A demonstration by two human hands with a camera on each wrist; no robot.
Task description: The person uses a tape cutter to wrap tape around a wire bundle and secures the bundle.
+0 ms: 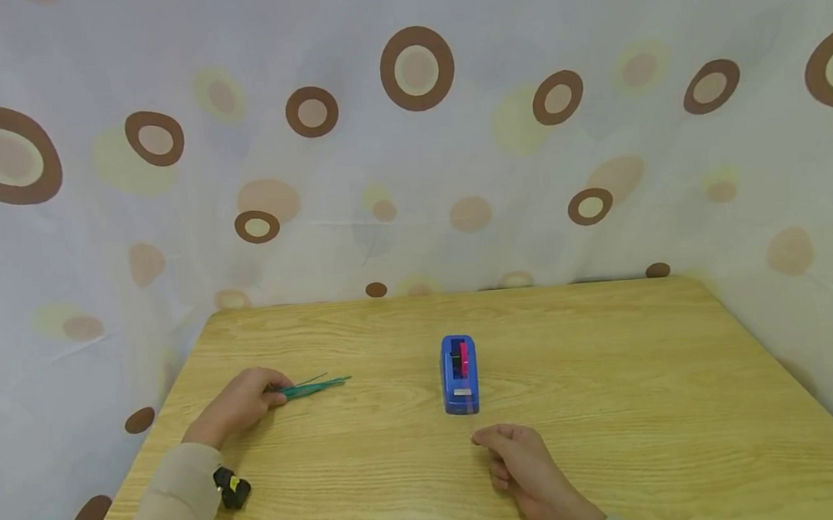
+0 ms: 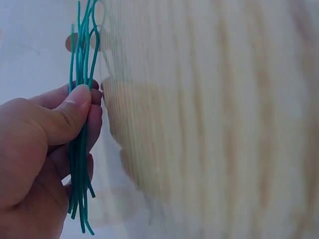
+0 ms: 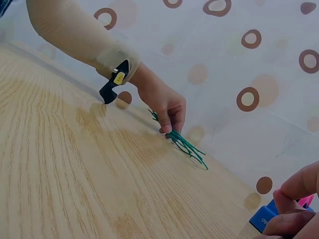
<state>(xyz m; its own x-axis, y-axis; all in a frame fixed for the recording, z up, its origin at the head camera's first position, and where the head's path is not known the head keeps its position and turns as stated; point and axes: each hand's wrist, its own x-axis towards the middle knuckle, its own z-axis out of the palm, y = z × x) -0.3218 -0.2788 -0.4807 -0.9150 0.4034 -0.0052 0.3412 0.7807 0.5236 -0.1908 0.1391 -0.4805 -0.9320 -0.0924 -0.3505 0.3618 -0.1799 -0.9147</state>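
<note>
My left hand [image 1: 245, 402] pinches a bundle of thin green wires [image 1: 316, 387] between thumb and fingers, over the left part of the table. In the left wrist view, the wires [image 2: 79, 164] run lengthwise through the grip and stick out at both ends. A blue tape dispenser [image 1: 462, 402] with a pink-cored roll stands mid-table. Just in front of it, my right hand [image 1: 527, 471] pinches the end of a faint clear strip of tape that stretches from the dispenser. The right wrist view shows these right fingers [image 3: 294, 221] partly covering the dispenser [image 3: 261, 218].
The wooden table [image 1: 622, 357] reaches back to a pale curtain [image 1: 497, 160] with brown rings, which also hangs at both sides. A black strap-like device [image 1: 232, 487] with a yellow mark sits on the left wrist, over the sleeve.
</note>
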